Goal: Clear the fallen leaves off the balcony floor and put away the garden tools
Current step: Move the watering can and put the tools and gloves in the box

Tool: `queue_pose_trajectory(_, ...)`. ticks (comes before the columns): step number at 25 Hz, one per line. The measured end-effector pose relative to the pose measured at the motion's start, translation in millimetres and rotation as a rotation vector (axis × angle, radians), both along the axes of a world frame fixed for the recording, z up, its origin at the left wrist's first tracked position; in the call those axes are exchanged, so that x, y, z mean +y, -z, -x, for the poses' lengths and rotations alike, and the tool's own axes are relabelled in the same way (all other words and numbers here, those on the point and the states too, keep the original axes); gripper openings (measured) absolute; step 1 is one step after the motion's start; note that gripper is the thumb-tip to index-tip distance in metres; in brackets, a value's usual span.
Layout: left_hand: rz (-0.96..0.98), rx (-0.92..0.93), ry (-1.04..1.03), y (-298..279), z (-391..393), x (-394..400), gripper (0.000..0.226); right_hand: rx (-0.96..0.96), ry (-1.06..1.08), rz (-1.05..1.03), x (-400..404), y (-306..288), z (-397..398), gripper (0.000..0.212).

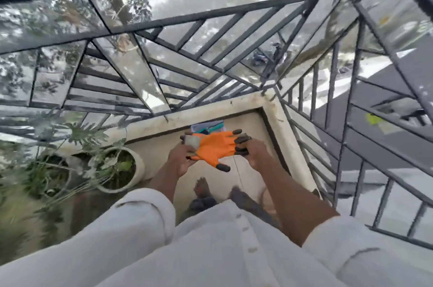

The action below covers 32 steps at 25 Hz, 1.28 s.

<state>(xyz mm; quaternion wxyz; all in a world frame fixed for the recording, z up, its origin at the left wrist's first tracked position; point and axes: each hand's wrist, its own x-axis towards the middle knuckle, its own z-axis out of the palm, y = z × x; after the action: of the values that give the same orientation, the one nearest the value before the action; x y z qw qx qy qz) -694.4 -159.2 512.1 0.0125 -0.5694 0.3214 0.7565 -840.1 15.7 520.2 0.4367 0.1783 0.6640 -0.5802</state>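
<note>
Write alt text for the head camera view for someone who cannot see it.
Two bare hands hold an orange glove with dark fingertips: the left hand grips its cuff, the right hand its fingers. Below are the balcony floor, potted plants at left, and a metal railing ahead.

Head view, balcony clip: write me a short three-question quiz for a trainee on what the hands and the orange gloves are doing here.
1. True or false: both hands grip the orange gloves.
2. Which end does the right hand hold? A) the grey cuffs B) the dark fingertips C) nothing
3. Fill in: the white pot with a plant stands on the person's ____ side.

Key
1. True. The left hand grips the cuff end, and the right hand grips the other end.
2. B. Its fingers curl round the dark fingertips.
3. Left, by the low wall under the railing.
</note>
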Motion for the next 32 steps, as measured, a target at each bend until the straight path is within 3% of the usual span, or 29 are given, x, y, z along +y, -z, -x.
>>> queue_pose_trajectory(6, 0.044, -0.102, -0.075, 29.4, 49.4, -9.1, 0.029, -0.088, -0.198, -0.121, -24.1, 55.8, 70.0, 0.020)
queue_pose_trajectory(10, 0.061, -0.214, -0.079, 78.7, 81.6, -17.5, 0.028, -0.160, -0.229, -0.159, -44.8, 103.7, 110.7, 0.024)
queue_pose_trajectory(14, 0.054, -0.242, -0.075, 157.6, 106.4, -36.1, 0.028, -0.170, -0.296, -0.255, -59.3, 182.3, 140.3, 0.018)
queue_pose_trajectory(21, 0.096, -0.346, -0.011, 347.8, 128.1, -64.3, 0.032, -0.061, -0.450, -0.429, -88.0, 361.8, 156.0, 0.019)
queue_pose_trajectory(25, 0.195, -0.371, -0.039, 417.6, 134.9, -73.7, 0.029, -0.014, -0.445, -0.413, -108.2, 434.4, 165.6, 0.019)
queue_pose_trajectory(26, 0.233, -0.370, -0.044, 429.8, 135.7, -75.3, 0.029, -0.005, -0.438, -0.411, -110.7, 447.7, 166.9, 0.026)
queue_pose_trajectory(29, 0.326, -0.486, 0.035, 447.3, 128.9, -78.5, 0.059, 0.101, -0.526, -0.541, -110.6, 461.8, 167.4, 0.061)
queue_pose_trajectory(32, 0.428, -0.608, 0.281, 430.0, 118.6, -71.0, 0.064, 0.230, -0.721, -0.672, -104.6, 442.2, 162.0, 0.047)
